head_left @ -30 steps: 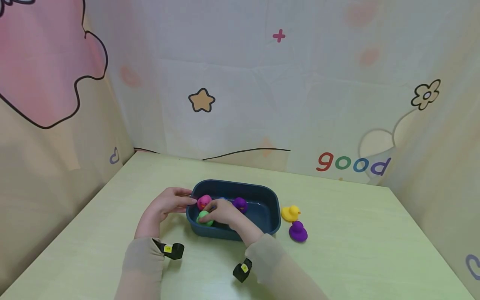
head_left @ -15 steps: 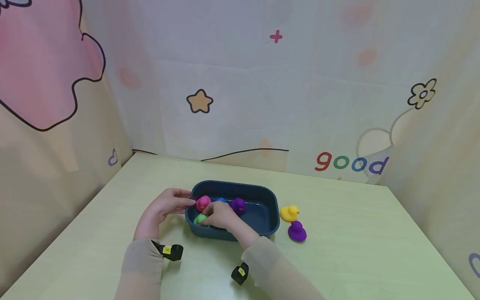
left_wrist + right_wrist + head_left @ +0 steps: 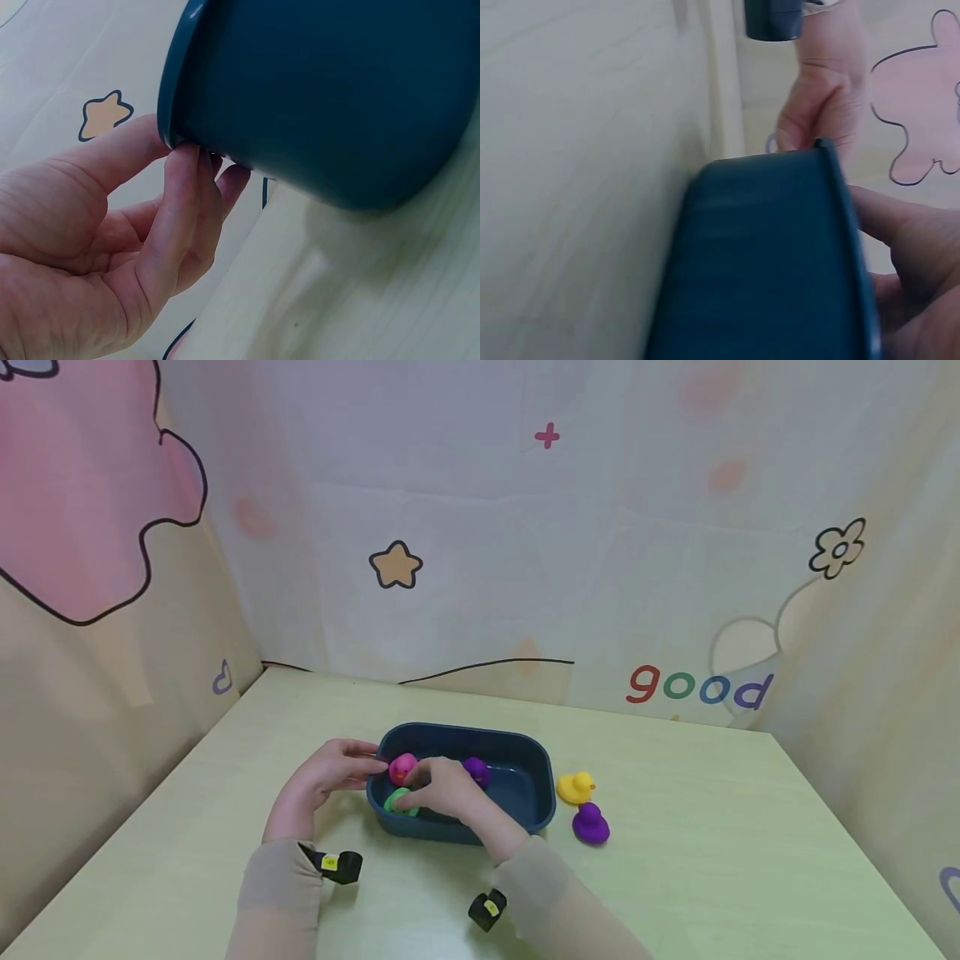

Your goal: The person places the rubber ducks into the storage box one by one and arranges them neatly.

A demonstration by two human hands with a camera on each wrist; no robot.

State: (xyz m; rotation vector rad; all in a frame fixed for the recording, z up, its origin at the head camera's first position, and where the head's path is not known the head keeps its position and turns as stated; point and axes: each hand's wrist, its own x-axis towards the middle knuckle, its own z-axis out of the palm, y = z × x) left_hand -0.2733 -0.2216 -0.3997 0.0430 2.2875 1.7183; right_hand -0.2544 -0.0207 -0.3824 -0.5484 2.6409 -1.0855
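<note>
A dark blue plastic basin stands on the table. My left hand is at its left end; in the left wrist view, the thumb and fingers pinch its rim. Inside the basin, my right hand holds a green rubber duck near the front left corner, its thumb on the duck and its fingertips partly hidden. Just behind that sits a pink rubber duck, and a purple rubber duck lies beyond the right hand. The basin wall hides the ducks in the right wrist view.
Outside the basin, to its right, a yellow rubber duck and another purple rubber duck rest on the pale table. A printed cloth hangs behind and at both sides. Small black cameras are strapped to the wrists.
The right hand and green duck have gone slightly lower in the basin. A blue duck glimpsed earlier is now hidden behind that hand. My left hand keeps its place on the rim.
</note>
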